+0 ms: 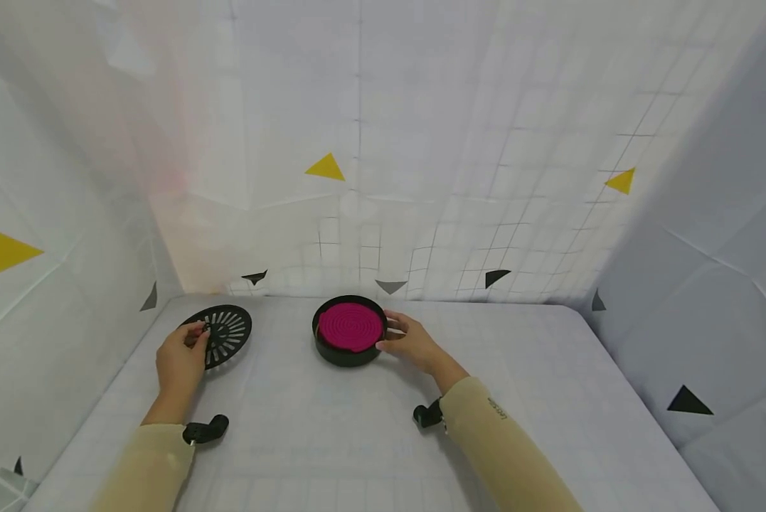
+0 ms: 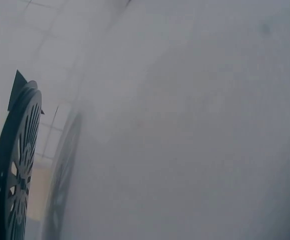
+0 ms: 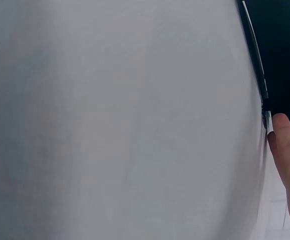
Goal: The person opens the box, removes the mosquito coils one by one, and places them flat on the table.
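My left hand (image 1: 181, 359) pinches the near-left part of a round black slotted lid (image 1: 232, 334) at the table's far left. The lid is tilted, with its shadow beside it on the table; in the left wrist view, the slotted lid (image 2: 16, 170) shows nearly edge-on. Near the back middle stands a shallow round black tin (image 1: 349, 358), uncovered. Inside it lies a magenta disc with a spiral pattern (image 1: 350, 327), like a mosquito coil. My right hand (image 1: 415, 346) grips the tin's right side, thumb toward the front and fingers behind. The right wrist view shows fingers (image 3: 287, 145) against the dark tin (image 3: 285, 60).
A white cloth covers the table (image 1: 306, 441). White sheets with yellow and black triangles hang behind and at both sides, close to the table's back edge. A dark wrist camera (image 1: 206, 430) sticks out from the left sleeve, another (image 1: 427, 414) from the right.
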Tool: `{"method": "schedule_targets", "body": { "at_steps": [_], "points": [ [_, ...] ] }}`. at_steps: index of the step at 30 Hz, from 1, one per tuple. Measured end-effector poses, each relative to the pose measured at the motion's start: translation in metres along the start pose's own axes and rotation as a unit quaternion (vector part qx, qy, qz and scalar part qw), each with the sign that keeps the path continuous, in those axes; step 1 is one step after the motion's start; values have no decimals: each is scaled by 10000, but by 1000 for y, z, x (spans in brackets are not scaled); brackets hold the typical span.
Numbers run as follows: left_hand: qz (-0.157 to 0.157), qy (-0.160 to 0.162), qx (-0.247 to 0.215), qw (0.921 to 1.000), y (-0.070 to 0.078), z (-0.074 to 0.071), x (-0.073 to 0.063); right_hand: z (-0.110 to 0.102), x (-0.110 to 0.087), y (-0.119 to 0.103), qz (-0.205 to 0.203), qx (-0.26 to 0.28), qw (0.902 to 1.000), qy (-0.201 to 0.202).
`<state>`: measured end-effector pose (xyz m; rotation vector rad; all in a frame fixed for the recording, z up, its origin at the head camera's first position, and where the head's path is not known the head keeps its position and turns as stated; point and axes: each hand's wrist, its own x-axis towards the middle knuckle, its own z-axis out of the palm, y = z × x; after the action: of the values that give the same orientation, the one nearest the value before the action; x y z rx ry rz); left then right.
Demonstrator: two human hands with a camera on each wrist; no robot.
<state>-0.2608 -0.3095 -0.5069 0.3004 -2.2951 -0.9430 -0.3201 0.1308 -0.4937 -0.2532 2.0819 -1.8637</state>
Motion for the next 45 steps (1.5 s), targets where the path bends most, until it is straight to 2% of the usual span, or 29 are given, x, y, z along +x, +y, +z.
{"method": "schedule_targets", "body": {
  "at_steps": [7,20,25,34,45],
  "points": [
    [-184,47,216,9996,-13,-6,7,2,-5,-5,7,89,10000,-6],
    [-417,-31,406,9983,-23,-11,15,2,-4,-2,-13,51,10000,17],
    [-555,-119,457,9973,-25,-11,19,2,-2,-2,-44,76,10000,-13],
    [-462,-161,436,9978,-26,-10,21,1,-1,0,-89,80,9999,-32],
    [-689,-330,527,9957,-29,-12,22,0,-1,0,-44,65,10000,-54]
  ]
}}
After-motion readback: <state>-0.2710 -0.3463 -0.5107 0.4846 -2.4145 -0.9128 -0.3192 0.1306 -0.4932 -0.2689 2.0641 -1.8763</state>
